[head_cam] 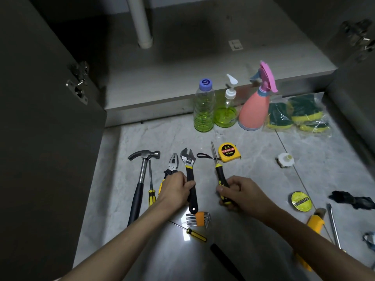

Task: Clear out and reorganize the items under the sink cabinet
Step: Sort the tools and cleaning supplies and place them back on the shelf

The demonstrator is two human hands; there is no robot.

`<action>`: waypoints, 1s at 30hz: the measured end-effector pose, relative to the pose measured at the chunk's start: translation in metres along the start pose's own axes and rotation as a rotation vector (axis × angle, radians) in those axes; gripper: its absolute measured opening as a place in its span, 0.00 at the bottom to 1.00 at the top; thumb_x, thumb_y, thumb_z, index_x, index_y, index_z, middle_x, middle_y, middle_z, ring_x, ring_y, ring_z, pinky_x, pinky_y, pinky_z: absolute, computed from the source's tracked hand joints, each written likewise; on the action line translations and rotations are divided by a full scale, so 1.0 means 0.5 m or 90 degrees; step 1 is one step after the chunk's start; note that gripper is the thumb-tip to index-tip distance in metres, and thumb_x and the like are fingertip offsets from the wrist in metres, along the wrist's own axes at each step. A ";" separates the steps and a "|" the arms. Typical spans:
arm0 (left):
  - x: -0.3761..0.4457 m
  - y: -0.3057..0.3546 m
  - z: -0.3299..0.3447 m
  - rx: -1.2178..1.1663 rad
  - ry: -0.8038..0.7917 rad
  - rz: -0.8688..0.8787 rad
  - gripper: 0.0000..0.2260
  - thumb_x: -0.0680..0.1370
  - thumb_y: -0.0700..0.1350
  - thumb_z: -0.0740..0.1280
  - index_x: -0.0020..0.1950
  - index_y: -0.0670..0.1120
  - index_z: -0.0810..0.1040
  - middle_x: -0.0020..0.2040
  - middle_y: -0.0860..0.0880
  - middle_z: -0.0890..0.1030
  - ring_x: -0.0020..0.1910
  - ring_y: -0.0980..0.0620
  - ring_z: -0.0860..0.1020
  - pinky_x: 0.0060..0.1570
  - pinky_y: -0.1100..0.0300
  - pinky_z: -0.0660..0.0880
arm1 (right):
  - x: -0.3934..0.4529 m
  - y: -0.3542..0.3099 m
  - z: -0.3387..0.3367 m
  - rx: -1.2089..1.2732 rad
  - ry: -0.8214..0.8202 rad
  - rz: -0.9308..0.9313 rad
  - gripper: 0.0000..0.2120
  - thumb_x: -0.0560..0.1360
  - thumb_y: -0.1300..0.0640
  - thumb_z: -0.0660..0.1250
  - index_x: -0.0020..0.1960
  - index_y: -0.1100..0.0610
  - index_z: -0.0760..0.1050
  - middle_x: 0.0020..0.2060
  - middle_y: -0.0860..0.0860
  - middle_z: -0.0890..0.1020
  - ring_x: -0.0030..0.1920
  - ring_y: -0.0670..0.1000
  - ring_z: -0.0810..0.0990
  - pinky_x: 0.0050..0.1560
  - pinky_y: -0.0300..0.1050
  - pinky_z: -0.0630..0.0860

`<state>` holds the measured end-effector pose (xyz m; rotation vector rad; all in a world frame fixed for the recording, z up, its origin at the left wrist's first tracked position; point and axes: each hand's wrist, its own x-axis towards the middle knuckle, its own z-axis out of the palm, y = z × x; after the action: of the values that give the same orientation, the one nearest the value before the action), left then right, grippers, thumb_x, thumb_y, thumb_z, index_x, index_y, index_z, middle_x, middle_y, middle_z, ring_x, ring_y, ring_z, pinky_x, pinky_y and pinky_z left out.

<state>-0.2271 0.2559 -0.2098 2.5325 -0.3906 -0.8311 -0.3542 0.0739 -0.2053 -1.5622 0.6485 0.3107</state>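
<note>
Your left hand (176,187) curls around the black-handled adjustable wrench (189,175) on the marble floor (253,169), covering the handles of the yellow-black pliers (171,165). Your right hand (242,192) grips the black-yellow screwdriver (218,171), hiding its handle end. The dark object (225,260) at the bottom edge is unreadable.

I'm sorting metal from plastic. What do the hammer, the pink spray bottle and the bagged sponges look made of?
Hammer: head and neck look like polished steel, bright and shiny; the dark matte grip seems rubber or plastic. Pink spray bottle: opaque, smooth plastic with a soft sheen. Bagged sponges: yellow foam under a coarse green scouring layer, judging by colour, inside a clear glossy plastic bag.
</note>
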 end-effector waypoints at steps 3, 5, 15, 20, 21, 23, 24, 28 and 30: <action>-0.007 -0.012 -0.010 -0.022 0.004 -0.015 0.13 0.80 0.52 0.68 0.45 0.42 0.77 0.37 0.45 0.84 0.40 0.45 0.83 0.47 0.49 0.79 | 0.023 -0.012 0.044 -0.174 0.045 -0.046 0.14 0.75 0.44 0.73 0.43 0.54 0.78 0.29 0.49 0.82 0.34 0.53 0.85 0.34 0.49 0.79; -0.008 -0.011 -0.019 -0.026 -0.006 -0.011 0.12 0.81 0.50 0.67 0.45 0.42 0.78 0.39 0.44 0.84 0.42 0.44 0.83 0.48 0.49 0.79 | 0.029 -0.018 0.068 -0.345 0.078 -0.068 0.17 0.74 0.37 0.70 0.40 0.50 0.75 0.29 0.47 0.81 0.31 0.46 0.81 0.32 0.45 0.74; -0.006 0.002 -0.095 0.230 0.158 0.102 0.12 0.79 0.56 0.65 0.52 0.48 0.77 0.50 0.46 0.81 0.50 0.42 0.80 0.46 0.51 0.78 | 0.120 -0.091 -0.067 -0.672 0.252 -0.330 0.13 0.76 0.42 0.66 0.58 0.45 0.75 0.56 0.49 0.78 0.58 0.54 0.74 0.47 0.49 0.72; 0.017 -0.028 -0.095 0.261 0.091 0.026 0.25 0.75 0.61 0.67 0.65 0.49 0.67 0.63 0.46 0.74 0.58 0.40 0.76 0.50 0.48 0.76 | 0.159 -0.062 -0.109 -0.723 0.155 -0.216 0.32 0.76 0.39 0.67 0.75 0.50 0.64 0.68 0.53 0.70 0.66 0.58 0.69 0.59 0.55 0.74; 0.020 -0.031 -0.089 0.244 0.092 0.027 0.24 0.75 0.60 0.67 0.64 0.48 0.67 0.62 0.45 0.75 0.56 0.39 0.77 0.48 0.49 0.75 | 0.159 -0.051 -0.116 -0.722 0.181 -0.215 0.31 0.76 0.39 0.67 0.74 0.52 0.65 0.66 0.53 0.71 0.64 0.58 0.70 0.57 0.54 0.74; 0.024 -0.033 -0.080 0.215 0.113 0.037 0.21 0.75 0.58 0.67 0.60 0.47 0.67 0.58 0.43 0.77 0.53 0.38 0.77 0.43 0.51 0.71 | 0.151 -0.040 -0.129 -0.721 0.243 -0.185 0.30 0.77 0.40 0.66 0.73 0.55 0.66 0.65 0.55 0.73 0.63 0.58 0.71 0.54 0.54 0.75; 0.024 -0.033 -0.079 0.206 0.124 0.037 0.20 0.75 0.57 0.67 0.59 0.46 0.67 0.57 0.43 0.78 0.52 0.38 0.77 0.42 0.52 0.70 | 0.146 -0.032 -0.137 -0.725 0.263 -0.171 0.31 0.77 0.41 0.66 0.73 0.56 0.66 0.65 0.56 0.73 0.63 0.59 0.71 0.54 0.55 0.75; 0.027 -0.035 -0.084 0.192 0.141 0.017 0.20 0.77 0.58 0.66 0.59 0.44 0.68 0.58 0.41 0.78 0.54 0.37 0.77 0.45 0.51 0.71 | 0.113 -0.023 -0.144 -0.691 0.312 -0.186 0.32 0.77 0.44 0.68 0.74 0.59 0.66 0.70 0.58 0.70 0.68 0.60 0.67 0.63 0.57 0.72; 0.026 -0.039 -0.087 0.193 0.143 0.031 0.20 0.78 0.58 0.66 0.59 0.45 0.69 0.59 0.42 0.78 0.54 0.39 0.77 0.47 0.51 0.72 | 0.093 -0.037 -0.114 -0.619 0.320 -0.245 0.27 0.77 0.45 0.69 0.72 0.56 0.69 0.65 0.54 0.73 0.65 0.58 0.69 0.60 0.56 0.73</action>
<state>-0.1879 0.2817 -0.1944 2.8435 -0.5367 -0.4914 -0.3172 0.0080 -0.2100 -2.7030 0.5801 -0.1018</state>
